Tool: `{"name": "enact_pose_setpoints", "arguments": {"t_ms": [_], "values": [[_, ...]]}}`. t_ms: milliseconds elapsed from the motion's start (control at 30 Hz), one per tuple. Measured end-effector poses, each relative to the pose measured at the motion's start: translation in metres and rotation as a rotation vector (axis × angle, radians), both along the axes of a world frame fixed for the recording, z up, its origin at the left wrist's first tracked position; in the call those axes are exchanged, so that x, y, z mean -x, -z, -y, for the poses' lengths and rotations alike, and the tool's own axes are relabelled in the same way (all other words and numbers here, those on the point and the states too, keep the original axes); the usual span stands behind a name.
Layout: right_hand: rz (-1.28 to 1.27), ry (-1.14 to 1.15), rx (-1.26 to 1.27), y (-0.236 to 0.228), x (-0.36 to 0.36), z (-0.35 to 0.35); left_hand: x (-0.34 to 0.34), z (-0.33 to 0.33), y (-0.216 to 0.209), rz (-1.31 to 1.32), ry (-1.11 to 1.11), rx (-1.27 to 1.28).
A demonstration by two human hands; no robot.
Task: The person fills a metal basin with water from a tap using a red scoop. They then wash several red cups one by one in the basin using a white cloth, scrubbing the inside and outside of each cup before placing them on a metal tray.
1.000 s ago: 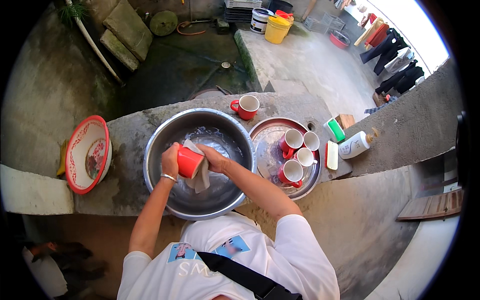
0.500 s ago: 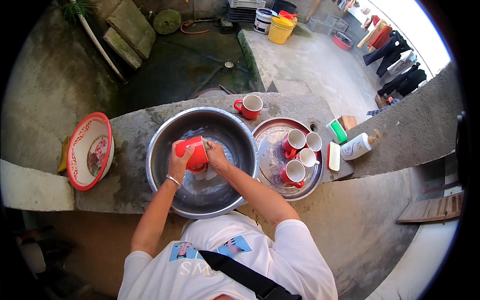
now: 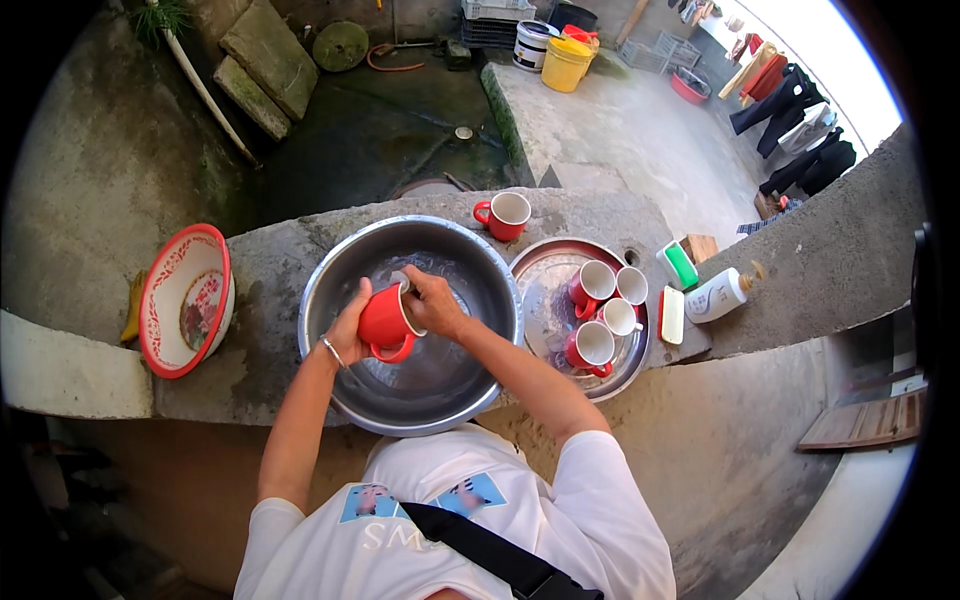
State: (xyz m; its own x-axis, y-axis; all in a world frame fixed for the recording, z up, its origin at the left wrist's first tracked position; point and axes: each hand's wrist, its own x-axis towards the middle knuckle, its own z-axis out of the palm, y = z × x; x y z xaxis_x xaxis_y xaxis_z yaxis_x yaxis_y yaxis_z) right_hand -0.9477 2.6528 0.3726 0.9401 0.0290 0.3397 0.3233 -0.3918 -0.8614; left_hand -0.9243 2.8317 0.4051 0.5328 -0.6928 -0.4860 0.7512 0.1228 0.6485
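Note:
My left hand (image 3: 347, 328) is closed around the side of a red mug (image 3: 384, 318), tilted on its side above a wide metal basin (image 3: 328, 262). The mug's handle points toward me. At its mouth is my right hand (image 3: 434, 303), fingers curled on what looks like a small pale cloth (image 3: 402, 279), partly hidden by the fingers and the rim. The basin's bottom looks wet. Behind the basin another red mug (image 3: 509, 214) stands upright on the ledge. Several red mugs with white insides, one of them nearest me (image 3: 590, 345), stand on a round metal tray (image 3: 545, 290) to the right.
An enamel basin (image 3: 160, 285) with a red rim leans at the left. Right of the tray are a green-and-white box (image 3: 679, 265), a red-and-white brush or soap dish (image 3: 671, 315) and a white pump bottle (image 3: 715, 295). Buckets (image 3: 565, 65) and hanging clothes (image 3: 785, 105) are farther off.
The mug has turned, its handle swinging out toward me and its mouth tipping toward my right hand. My right hand has shifted up to its rim. The pale cloth below it no longer shows there.

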Motion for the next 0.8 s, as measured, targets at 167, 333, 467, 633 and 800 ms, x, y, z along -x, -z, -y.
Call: {"name": "enact_pose_setpoints", "arguments": {"t_ms": [167, 333, 467, 633, 800], "values": [[-0.498, 0.177, -0.793, 0.012, 0.016, -0.028, 0.016, 0.011, 0.01, 0.503, -0.358, 0.183], [-0.426, 0.236, -0.575, 0.052, 0.018, -0.035, -0.001, 0.008, 0.039, 0.973, -0.331, -0.378], [-0.125, 0.265, -0.111, 0.035, 0.016, -0.017, 0.0, 0.009, 0.001, 0.473, -0.093, -0.376], [0.157, 0.133, 0.064, 0.014, 0.011, -0.004, -0.005, 0.006, -0.035, 0.131, 0.15, -0.422], [-0.194, 0.316, -0.441, 0.026, 0.011, -0.025, 0.001, 0.018, -0.001, 0.69, -0.344, -0.072]]}}
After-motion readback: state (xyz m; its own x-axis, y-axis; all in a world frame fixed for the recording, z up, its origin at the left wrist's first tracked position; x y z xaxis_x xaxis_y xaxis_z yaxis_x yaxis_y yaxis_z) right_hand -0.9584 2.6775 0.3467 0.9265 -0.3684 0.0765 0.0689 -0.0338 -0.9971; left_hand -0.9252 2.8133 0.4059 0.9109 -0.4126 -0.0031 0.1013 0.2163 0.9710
